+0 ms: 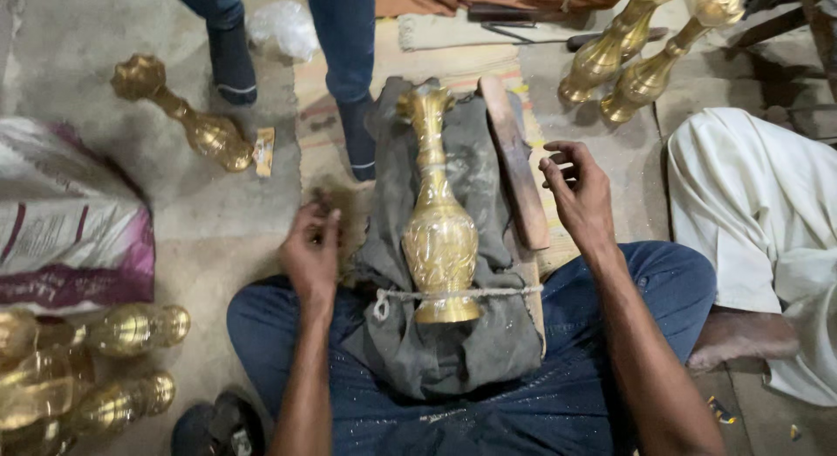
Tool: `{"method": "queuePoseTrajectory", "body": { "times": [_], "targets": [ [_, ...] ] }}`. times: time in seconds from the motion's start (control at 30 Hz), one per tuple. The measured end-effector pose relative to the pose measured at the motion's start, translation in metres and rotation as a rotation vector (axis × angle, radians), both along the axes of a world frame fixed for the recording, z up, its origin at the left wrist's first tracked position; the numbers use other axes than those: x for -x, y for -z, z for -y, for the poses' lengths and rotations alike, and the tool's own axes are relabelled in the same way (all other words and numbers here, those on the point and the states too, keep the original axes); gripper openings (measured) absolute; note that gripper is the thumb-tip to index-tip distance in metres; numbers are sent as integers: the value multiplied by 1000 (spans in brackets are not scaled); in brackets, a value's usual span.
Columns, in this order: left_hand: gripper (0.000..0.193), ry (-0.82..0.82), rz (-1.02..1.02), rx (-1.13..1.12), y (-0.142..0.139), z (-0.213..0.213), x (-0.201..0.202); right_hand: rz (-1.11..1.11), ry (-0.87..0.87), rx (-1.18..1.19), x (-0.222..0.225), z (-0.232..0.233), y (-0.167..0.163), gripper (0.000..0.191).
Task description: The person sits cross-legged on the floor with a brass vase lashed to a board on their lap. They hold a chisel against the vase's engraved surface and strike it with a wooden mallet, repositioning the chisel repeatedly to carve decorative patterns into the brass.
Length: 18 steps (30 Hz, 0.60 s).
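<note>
Left hand (311,249) curled loosely, fingers bent in toward palm, something small and dark maybe pinched at the fingertips, too blurred to tell what; it sits just left of the grey cloth (453,334), not touching the vase. Right hand (577,193) held up, fingers half spread and bent, holding nothing, hovering just right of a flat reddish wooden stick (516,164). Between the 2 hands lies the brass vase (438,234), on its side on the grey cloth over the person's lap, neck pointing away, base toward the body. A thin cord (488,292) crosses the vase near its base and is knotted at the left. Lap is in blue jeans (575,395) flecked with bright specks. Wooden stick lies along the right edge of the cloth, close beside the vase. Outward: 1 more brass vase (187,118) lying on the concrete floor (218,221) upper left, 2 brass vases (632,59) leaning upper right, a cluster of brass vases (78,369) lower left. Printed sack (65,225) at left. Another person's legs (344,64) in jeans and dark socks stand beyond the cloth. White-clothed person (758,212) sits at right, bare foot showing.
</note>
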<state>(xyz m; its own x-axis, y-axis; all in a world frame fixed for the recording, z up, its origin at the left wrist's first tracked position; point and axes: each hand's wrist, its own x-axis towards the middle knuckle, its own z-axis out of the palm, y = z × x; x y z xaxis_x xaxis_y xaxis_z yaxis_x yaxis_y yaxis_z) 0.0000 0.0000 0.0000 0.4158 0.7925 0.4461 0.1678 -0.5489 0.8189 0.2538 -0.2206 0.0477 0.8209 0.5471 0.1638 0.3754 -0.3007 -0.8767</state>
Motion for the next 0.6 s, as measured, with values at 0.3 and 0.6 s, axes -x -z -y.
{"method": "queuePoseTrajectory", "body": {
  "times": [0.3,0.6],
  "targets": [
    [28,492,176,402,-109,56,-19,347,-105,214,34,-12,-27,64],
    [37,671,-8,541,-135,60,-35,-183,-282,2,8,15,-10,47]
  ]
}}
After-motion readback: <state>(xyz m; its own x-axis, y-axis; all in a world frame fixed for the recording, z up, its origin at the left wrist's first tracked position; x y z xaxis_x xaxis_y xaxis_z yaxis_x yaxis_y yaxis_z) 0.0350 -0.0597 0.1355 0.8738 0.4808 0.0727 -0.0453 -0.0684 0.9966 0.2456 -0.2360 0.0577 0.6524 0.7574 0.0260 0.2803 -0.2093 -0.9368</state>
